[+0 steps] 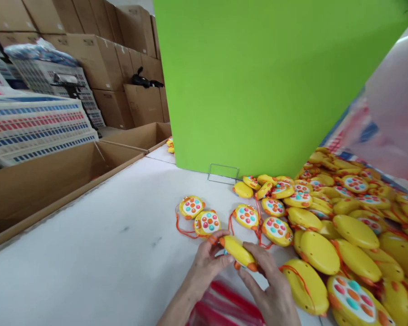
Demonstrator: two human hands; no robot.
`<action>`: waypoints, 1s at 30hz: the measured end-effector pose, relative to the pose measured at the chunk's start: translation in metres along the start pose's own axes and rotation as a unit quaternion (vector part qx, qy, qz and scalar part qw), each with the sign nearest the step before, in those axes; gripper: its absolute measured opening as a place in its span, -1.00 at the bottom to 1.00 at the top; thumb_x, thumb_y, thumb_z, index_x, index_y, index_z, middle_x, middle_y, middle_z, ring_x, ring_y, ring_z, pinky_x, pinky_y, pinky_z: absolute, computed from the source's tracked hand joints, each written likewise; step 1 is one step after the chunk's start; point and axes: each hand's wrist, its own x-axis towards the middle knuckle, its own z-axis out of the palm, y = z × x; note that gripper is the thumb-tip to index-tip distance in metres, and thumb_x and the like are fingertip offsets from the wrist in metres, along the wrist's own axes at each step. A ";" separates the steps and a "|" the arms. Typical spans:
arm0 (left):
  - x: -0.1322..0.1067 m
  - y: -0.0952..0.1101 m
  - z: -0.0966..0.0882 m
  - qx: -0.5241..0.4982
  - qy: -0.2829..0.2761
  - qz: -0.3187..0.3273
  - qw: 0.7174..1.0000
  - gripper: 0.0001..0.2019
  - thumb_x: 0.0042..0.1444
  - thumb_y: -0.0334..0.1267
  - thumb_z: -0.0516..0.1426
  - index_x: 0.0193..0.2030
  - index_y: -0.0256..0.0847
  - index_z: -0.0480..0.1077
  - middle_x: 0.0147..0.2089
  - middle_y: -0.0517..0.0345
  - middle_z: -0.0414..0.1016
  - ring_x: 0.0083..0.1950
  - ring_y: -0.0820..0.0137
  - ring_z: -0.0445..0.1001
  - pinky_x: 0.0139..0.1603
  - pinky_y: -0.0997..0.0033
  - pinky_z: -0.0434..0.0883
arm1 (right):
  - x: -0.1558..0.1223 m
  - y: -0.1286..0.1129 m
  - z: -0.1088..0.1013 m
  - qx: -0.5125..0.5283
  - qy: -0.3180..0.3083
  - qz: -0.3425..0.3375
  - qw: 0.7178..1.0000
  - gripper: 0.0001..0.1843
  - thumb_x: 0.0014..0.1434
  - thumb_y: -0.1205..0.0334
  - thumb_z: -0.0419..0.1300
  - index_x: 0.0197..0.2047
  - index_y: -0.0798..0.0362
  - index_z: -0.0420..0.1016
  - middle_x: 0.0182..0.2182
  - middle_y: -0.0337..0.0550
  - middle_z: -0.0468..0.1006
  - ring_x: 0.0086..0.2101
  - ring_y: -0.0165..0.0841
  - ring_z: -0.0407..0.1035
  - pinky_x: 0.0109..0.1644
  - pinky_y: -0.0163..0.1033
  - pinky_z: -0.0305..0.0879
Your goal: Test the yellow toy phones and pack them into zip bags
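Observation:
Between my two hands is a yellow duck-shaped toy (239,251) with orange tips, turned so its plain back faces up. My left hand (209,259) grips its left end, fingers and thumb closed on it. On the other end, my right hand (267,280) holds it between thumb and fingers. Just beyond lie a pair of similar toys, one duck toy (207,222) touching another duck toy (192,207), button sides up with red cords. Two more, including a duck toy (246,216), rest to the right. Below my hands is red-and-clear plastic (224,305).
A large heap of yellow duck toys (355,231) covers the table's right side. A green panel (258,90) stands behind, with a wire stand (223,173) at its foot. Open cardboard boxes (64,181) line the left edge of the white table (98,267). Plastic crates (37,122) and stacked cartons (98,59) stand beyond.

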 end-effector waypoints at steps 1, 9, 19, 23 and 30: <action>0.000 0.000 0.001 0.008 -0.002 0.004 1.000 -0.57 -0.10 -0.31 0.28 -0.02 -0.13 0.38 -0.12 0.09 0.41 -0.04 0.26 0.34 -0.06 0.39 0.32 | -0.001 0.000 0.001 0.000 0.012 0.003 1.000 -0.62 0.14 0.20 0.16 0.05 -0.06 0.32 -0.06 -0.10 0.47 -0.05 -0.21 0.35 -0.05 -0.12 0.38; -0.003 -0.007 0.002 0.050 -0.010 -0.001 0.999 -0.69 -0.04 -0.30 0.23 -0.11 -0.16 0.39 -0.18 0.13 0.35 -0.24 0.38 0.34 -0.22 0.47 0.35 | -0.013 0.002 0.012 0.018 0.018 0.074 0.997 -0.71 0.15 0.18 0.14 -0.04 0.00 0.43 -0.15 -0.07 0.51 -0.21 -0.24 0.43 -0.23 -0.24 0.42; -0.009 0.000 0.013 0.168 -0.023 0.025 0.985 -0.70 0.03 -0.29 0.17 -0.05 -0.12 0.42 -0.04 0.06 0.40 -0.05 0.27 0.36 -0.08 0.44 0.32 | -0.013 -0.006 0.022 0.206 0.028 0.197 0.958 -0.71 0.16 0.08 0.11 -0.07 -0.01 0.40 -0.15 -0.13 0.50 -0.18 -0.29 0.41 -0.15 -0.29 0.38; -0.008 -0.003 0.014 0.191 -0.035 0.045 0.980 -0.72 0.07 -0.29 0.13 -0.04 -0.16 0.39 -0.08 0.07 0.40 -0.14 0.32 0.37 -0.13 0.42 0.33 | -0.006 -0.011 0.015 0.228 0.007 0.205 0.952 -0.73 0.15 0.09 0.14 -0.11 0.00 0.42 -0.21 -0.15 0.51 -0.22 -0.31 0.40 -0.20 -0.32 0.35; 0.001 -0.008 0.004 0.069 0.064 0.000 0.996 -0.56 0.03 -0.15 0.18 0.05 -0.19 0.24 -0.05 0.01 0.40 0.00 0.23 0.38 -0.20 0.38 0.41 | 0.019 -0.007 0.005 0.462 0.115 0.386 0.790 -0.68 -0.03 0.03 0.30 -0.21 -0.02 0.47 -0.29 -0.23 0.55 -0.33 -0.34 0.43 -0.36 -0.30 0.40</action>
